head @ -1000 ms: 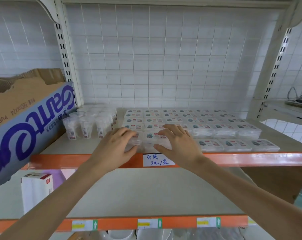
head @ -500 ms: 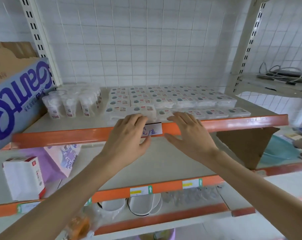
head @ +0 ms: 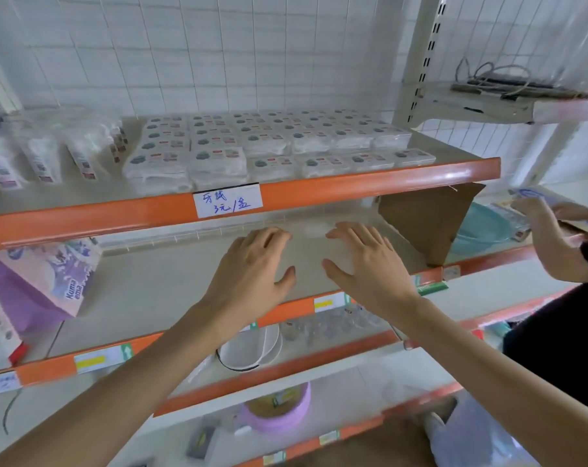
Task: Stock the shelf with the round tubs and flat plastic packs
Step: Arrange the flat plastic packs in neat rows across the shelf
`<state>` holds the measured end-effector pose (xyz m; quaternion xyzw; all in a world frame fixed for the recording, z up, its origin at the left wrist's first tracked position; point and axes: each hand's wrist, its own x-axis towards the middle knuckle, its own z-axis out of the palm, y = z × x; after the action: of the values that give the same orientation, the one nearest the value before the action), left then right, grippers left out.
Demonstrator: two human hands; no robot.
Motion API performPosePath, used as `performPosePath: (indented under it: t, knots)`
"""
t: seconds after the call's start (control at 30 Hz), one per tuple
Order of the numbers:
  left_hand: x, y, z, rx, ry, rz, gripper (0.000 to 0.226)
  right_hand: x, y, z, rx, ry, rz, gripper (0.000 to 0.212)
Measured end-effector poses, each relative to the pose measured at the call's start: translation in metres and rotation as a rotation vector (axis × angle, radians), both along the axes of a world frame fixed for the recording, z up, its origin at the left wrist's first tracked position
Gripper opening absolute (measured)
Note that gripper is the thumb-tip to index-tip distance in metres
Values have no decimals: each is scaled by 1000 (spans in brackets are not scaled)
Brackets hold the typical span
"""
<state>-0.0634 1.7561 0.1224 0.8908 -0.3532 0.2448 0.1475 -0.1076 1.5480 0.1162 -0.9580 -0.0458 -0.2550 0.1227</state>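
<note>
Flat plastic packs (head: 272, 143) lie in rows on the upper shelf (head: 387, 182), behind its orange front rail. Round clear tubs (head: 43, 156) stand in a cluster at the shelf's left end. My left hand (head: 252, 267) and my right hand (head: 366, 264) hover side by side below that shelf, in front of the second shelf (head: 144, 291). Both have fingers spread and hold nothing. They are apart from the packs and tubs.
A handwritten price label (head: 227, 200) sits on the upper rail. A pink and purple box (head: 50, 274) lies at the left of the second shelf, a cardboard flap (head: 427, 220) at its right. Another person's hands (head: 555, 227) hold packs at the right. White bowls (head: 252, 345) sit lower down.
Both my hands have come off the flat packs and drawn back and down, from the upper shelf's front rail to the second shelf's level. The view has shifted right and down.
</note>
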Motion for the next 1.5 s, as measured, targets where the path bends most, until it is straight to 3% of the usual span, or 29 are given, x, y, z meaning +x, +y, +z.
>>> performPosePath:
  t: [0.3,0.77,1.1,1.3,1.5]
  knots:
    - [37,-38,-56,148,207,54,50,54,-73,-66,81,262,-100,45]
    - [138,-155,-150,316,468,232,65,197,-178,-141,-29,482,-73,67]
    - [228,-225,-185,257,459,326,72,278,-201,-173,-106,450,0,79]
    - [262,-256,-191,211,560,409,66,292,-196,-197,-36,399,3,66]
    - [247,-240,-202,189,356,369,42,288,-203,-200,-94,297,45,55]
